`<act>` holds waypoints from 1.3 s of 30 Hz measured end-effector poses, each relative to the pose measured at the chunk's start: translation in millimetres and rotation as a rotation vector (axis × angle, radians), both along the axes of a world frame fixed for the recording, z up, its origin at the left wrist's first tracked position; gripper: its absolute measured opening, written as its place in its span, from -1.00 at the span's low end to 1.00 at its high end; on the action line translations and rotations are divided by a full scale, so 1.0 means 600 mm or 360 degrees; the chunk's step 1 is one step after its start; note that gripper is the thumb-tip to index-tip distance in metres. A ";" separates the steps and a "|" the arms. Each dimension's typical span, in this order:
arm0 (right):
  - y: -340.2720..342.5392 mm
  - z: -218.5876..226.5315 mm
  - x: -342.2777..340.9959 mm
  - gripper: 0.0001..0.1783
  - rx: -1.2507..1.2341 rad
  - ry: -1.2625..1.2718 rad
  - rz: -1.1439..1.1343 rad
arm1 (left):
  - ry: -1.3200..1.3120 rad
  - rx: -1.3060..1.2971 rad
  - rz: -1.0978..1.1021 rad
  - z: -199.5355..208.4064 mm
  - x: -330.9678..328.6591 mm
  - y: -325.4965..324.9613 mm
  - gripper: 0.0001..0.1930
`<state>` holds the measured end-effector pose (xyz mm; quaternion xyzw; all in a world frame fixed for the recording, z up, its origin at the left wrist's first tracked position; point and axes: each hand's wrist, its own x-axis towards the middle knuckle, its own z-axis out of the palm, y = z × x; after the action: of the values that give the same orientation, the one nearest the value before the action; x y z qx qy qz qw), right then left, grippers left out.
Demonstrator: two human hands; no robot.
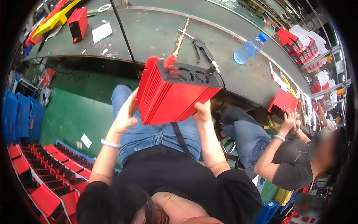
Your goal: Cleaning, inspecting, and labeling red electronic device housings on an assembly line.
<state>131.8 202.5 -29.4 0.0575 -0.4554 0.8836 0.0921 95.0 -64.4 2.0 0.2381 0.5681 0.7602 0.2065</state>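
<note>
A red power inverter (179, 100) with a ribbed metal housing is held up in front of my lap, tilted. Its black end panel faces up and away, with two round fan grilles, a red terminal knob and a dark one. My left hand (127, 115) grips its left side, thumb on the lower edge. On the right side, my right hand (203, 112) closes on the housing, thumb showing; its other fingers are mostly hidden behind the inverter. Beyond it on the bench lies a black air blow gun (200, 46) with a thin metal nozzle and a hose.
The green bench (156, 31) bears a blue-capped bottle (249, 49), another red inverter (77, 24) and a white card (101, 33). A co-worker (291, 160) sits at right, handling a red unit (283, 102). Rows of red units (56, 164) stand at lower left, near blue bins (24, 115).
</note>
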 end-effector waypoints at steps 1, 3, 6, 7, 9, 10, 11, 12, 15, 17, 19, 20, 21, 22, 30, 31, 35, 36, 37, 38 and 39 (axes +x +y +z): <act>0.004 0.017 0.005 -0.06 0.0044 0.0024 -0.0030 | 0.0010 0.0029 0.0035 0.021 -0.005 0.010 0.30; 0.007 0.039 0.008 0.05 0.0160 0.0068 -0.0067 | 0.0214 -0.0031 0.0133 0.038 -0.014 0.022 0.30; 0.017 0.036 0.012 0.19 0.0346 0.0046 -0.0081 | 0.0465 -0.0141 0.0162 0.064 -0.029 0.045 0.34; 0.018 0.032 0.015 0.20 0.0340 0.0011 -0.0080 | 0.0498 -0.0196 0.0137 0.061 -0.032 0.049 0.34; 0.018 0.027 0.021 0.21 0.0359 -0.0052 -0.0053 | 0.0340 -0.0122 0.0089 0.063 -0.027 0.064 0.33; 0.019 0.024 0.021 0.21 0.0352 -0.0068 -0.0055 | 0.0347 -0.0159 0.0123 0.058 -0.028 0.065 0.30; 0.020 0.022 0.022 0.20 0.0379 -0.0055 -0.0054 | 0.0333 -0.0165 0.0117 0.057 -0.026 0.066 0.30; 0.020 0.020 0.023 0.18 0.0407 -0.0042 -0.0053 | 0.0323 -0.0153 0.0158 0.059 -0.022 0.067 0.27; 0.021 0.016 0.022 0.16 0.0447 -0.0087 -0.0011 | 0.0300 -0.0190 0.0170 0.046 -0.021 0.060 0.18; 0.027 0.028 0.025 0.15 0.0520 -0.0107 -0.0026 | 0.0248 -0.0246 0.0105 0.041 -0.023 0.063 0.04; 0.023 0.038 0.028 0.15 0.0501 -0.0091 -0.0056 | -0.0070 -0.0065 0.0196 0.023 -0.014 0.064 -0.01; 0.028 0.038 0.019 0.08 0.0557 -0.0071 -0.0003 | -0.0171 0.0059 0.0111 0.012 -0.021 0.064 -0.12; 0.037 0.048 0.019 0.01 0.0446 -0.0150 0.0167 | -0.0369 0.0158 0.0120 0.006 -0.023 0.065 -0.20; 0.047 0.017 0.012 -0.13 0.0262 0.0020 0.0137 | -0.0569 0.0241 0.0098 -0.001 -0.029 0.069 -0.27; 0.020 0.056 -0.003 -0.54 0.0311 -0.0671 -0.0092 | -0.1502 0.0925 0.0132 0.004 -0.048 0.097 -0.44; 0.028 0.051 -0.001 -0.57 0.0306 -0.0624 0.0161 | -0.1462 0.0876 0.0218 0.019 -0.051 0.109 -0.43; 0.018 0.055 0.004 -0.54 0.0215 -0.0312 0.0309 | -0.1447 0.0730 0.0136 0.045 -0.064 0.123 -0.39; 0.017 0.054 0.002 -0.52 0.0176 -0.0268 0.0303 | -0.1560 0.0863 -0.0079 0.034 -0.076 0.112 -0.34; 0.015 0.059 0.003 -0.52 0.0170 -0.0258 0.0294 | -0.1553 0.0851 -0.0086 0.037 -0.078 0.113 -0.34; 0.012 0.069 0.004 -0.53 0.0182 -0.0242 0.0283 | -0.1625 0.0872 -0.0093 0.041 -0.080 0.114 -0.32; 0.011 0.077 0.004 -0.54 0.0194 -0.0228 0.0274 | -0.1699 0.0894 -0.0097 0.045 -0.081 0.116 -0.31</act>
<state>134.2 209.0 16.5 0.0386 -0.5070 0.8609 -0.0204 46.4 4.9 29.3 -0.1147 0.1565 0.8893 0.4142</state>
